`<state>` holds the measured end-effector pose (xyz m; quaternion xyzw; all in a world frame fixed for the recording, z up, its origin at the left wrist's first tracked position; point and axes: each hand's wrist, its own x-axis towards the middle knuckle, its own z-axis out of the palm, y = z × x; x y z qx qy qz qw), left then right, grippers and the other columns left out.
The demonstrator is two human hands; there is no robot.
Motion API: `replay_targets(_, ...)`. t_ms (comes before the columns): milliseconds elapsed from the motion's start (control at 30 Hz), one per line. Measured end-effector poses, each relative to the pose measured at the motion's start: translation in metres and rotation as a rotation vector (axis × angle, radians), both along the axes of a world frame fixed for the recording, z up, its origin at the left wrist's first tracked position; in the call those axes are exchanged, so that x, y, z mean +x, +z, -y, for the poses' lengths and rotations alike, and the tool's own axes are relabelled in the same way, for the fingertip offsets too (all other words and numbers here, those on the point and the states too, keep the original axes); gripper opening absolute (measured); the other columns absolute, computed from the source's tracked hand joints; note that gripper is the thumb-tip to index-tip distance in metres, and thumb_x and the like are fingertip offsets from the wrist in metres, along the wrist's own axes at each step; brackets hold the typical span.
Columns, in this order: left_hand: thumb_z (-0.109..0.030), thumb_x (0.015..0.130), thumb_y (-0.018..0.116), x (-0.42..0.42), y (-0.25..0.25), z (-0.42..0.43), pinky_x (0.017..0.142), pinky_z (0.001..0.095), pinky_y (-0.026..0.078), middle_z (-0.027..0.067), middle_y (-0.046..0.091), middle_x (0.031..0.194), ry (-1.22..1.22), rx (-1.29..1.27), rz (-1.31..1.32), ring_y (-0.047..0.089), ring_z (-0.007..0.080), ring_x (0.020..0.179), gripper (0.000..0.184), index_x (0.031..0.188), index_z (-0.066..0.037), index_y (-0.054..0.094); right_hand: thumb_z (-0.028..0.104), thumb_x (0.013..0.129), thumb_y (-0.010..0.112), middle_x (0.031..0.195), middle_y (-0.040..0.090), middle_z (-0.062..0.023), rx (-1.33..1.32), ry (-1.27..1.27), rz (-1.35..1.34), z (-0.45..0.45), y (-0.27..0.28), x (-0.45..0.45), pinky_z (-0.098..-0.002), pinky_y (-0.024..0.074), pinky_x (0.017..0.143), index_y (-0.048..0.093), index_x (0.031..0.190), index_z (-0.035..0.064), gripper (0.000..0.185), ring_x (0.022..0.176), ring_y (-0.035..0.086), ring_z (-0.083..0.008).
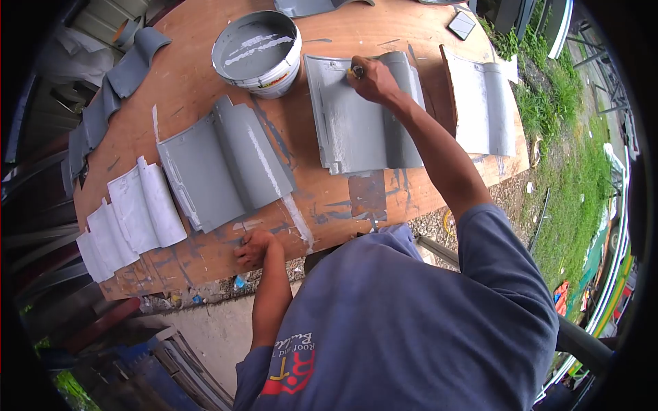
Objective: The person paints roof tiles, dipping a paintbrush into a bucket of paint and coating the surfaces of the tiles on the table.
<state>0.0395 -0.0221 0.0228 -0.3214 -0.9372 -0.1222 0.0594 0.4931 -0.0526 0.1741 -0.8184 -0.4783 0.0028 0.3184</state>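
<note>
A curved roof tile point(343, 130), coated grey, lies on the wooden table point(319, 240). Over its upper part my right hand point(373, 79) is closed round a small handled tool with a yellowish part; the tool's working end is hidden. My left hand point(253, 248) rests at the table's near edge with its fingers curled, and whether anything is in them cannot be seen. Between the hands and farther left lies a second grey tile point(223, 164). A white bucket point(274, 88) of grey paint stands behind the two tiles.
White tiles point(140, 205) lie at the table's left, and another white tile point(483, 106) is at the right. Grey tiles point(130, 72) line the far left edge. A phone-like object point(461, 26) lies at the back right. Grass point(576, 171) borders the right side.
</note>
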Motion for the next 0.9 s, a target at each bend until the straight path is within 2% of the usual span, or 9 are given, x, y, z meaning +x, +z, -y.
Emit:
replay_targets(67, -0.033, 0.089, 0.052, -0.004, 0.000, 0.003, 0.090, 0.0553, 0.048, 0.0192, 0.052, 0.117, -0.019, 0.008, 0.005, 0.058, 0.0397, 0.106, 0.038, 0.115, -0.004, 0.052, 0.025, 0.087, 0.069, 0.092, 0.070, -0.0262, 0.007, 0.015, -0.251, 0.015, 0.014, -0.032, -0.0482, 0.0554, 0.079, 0.064, 0.101, 0.0024, 0.027, 0.087, 0.067, -0.0475)
replay_targets(267, -0.032, 0.092, 0.050, -0.051, -0.028, 0.022, 0.092, 0.0552, 0.048, 0.0197, 0.054, 0.118, -0.369, 0.058, 0.148, 0.058, 0.0401, 0.107, 0.039, 0.118, -0.003, 0.054, 0.015, 0.095, 0.071, 0.086, 0.072, -0.0155, 0.507, -0.257, -0.754, 0.126, 0.001, -0.156, -0.0335, 0.0547, 0.071, 0.067, 0.107, -0.0014, 0.020, 0.078, 0.071, -0.0211)
replay_targets(367, -0.026, 0.093, 0.058, -0.085, -0.014, 0.037, 0.093, 0.0530, 0.048, 0.0206, 0.054, 0.118, -0.672, 0.086, 0.486, 0.058, 0.0404, 0.106, 0.039, 0.120, 0.001, 0.054, 0.009, 0.093, 0.071, 0.089, 0.071, -0.0155, 0.412, -0.394, -0.682, 0.192, -0.018, -0.203, -0.0335, 0.0553, 0.070, 0.067, 0.109, -0.0009, 0.019, 0.077, 0.071, -0.0252)
replay_targets(400, -0.024, 0.094, 0.061, -0.095, -0.012, 0.038, 0.092, 0.0521, 0.048, 0.0208, 0.054, 0.118, -0.817, 0.094, 0.653, 0.058, 0.0401, 0.106, 0.039, 0.121, 0.003, 0.053, 0.006, 0.091, 0.071, 0.094, 0.070, -0.0156, 0.374, -0.364, -0.412, 0.207, -0.019, -0.212, -0.0350, 0.0558, 0.073, 0.067, 0.110, 0.0004, 0.020, 0.081, 0.070, -0.0282)
replay_targets(433, -0.021, 0.094, 0.066, -0.103, -0.009, 0.037, 0.093, 0.0505, 0.048, 0.0226, 0.055, 0.120, -0.869, 0.100, 0.676, 0.058, 0.0392, 0.109, 0.040, 0.121, 0.005, 0.054, 0.004, 0.089, 0.071, 0.099, 0.069, -0.0157, 0.326, -0.336, -0.146, 0.219, -0.022, -0.219, -0.0365, 0.0564, 0.075, 0.067, 0.111, 0.0016, 0.023, 0.085, 0.070, -0.0312)
replay_targets(533, -0.018, 0.095, 0.065, -0.111, 0.000, 0.025, 0.095, 0.0501, 0.048, 0.0240, 0.058, 0.123, -1.040, 0.081, 0.660, 0.060, 0.0397, 0.110, 0.038, 0.122, 0.006, 0.054, 0.000, 0.084, 0.071, 0.109, 0.065, -0.0151, 0.232, -0.212, 0.081, 0.234, -0.031, -0.215, -0.0414, 0.0559, 0.081, 0.065, 0.112, 0.0051, 0.030, 0.096, 0.066, -0.0356)
replay_targets(667, -0.011, 0.095, 0.063, -0.101, 0.013, -0.005, 0.097, 0.0505, 0.048, 0.0258, 0.061, 0.121, -1.258, 0.160, 0.734, 0.061, 0.0423, 0.108, 0.031, 0.119, 0.008, 0.057, 0.003, 0.084, 0.070, 0.106, 0.062, -0.0128, 0.051, -0.084, 0.105, 0.233, -0.036, -0.214, -0.0437, 0.0550, 0.083, 0.060, 0.109, 0.0066, 0.027, 0.101, 0.063, -0.0345)
replay_targets(733, -0.006, 0.094, 0.061, -0.109, 0.003, -0.024, 0.096, 0.0519, 0.048, 0.0264, 0.062, 0.116, -1.605, 0.236, 0.604, 0.061, 0.0453, 0.105, 0.023, 0.113, 0.008, 0.061, 0.005, 0.085, 0.069, 0.104, 0.061, -0.0125, 0.100, -0.131, 0.149, 0.229, -0.031, -0.216, -0.0431, 0.0557, 0.080, 0.061, 0.109, 0.0069, 0.025, 0.099, 0.064, -0.0341)
replay_targets(900, -0.007, 0.093, 0.059, -0.128, -0.004, -0.029, 0.097, 0.0538, 0.047, 0.0254, 0.061, 0.111, -1.810, 0.234, 0.416, 0.059, 0.0451, 0.106, 0.017, 0.104, 0.006, 0.063, 0.002, 0.090, 0.071, 0.099, 0.067, -0.0148, 0.244, -0.337, -0.106, 0.230, -0.029, -0.218, -0.0397, 0.0549, 0.080, 0.066, 0.106, 0.0019, 0.017, 0.091, 0.068, -0.0331)
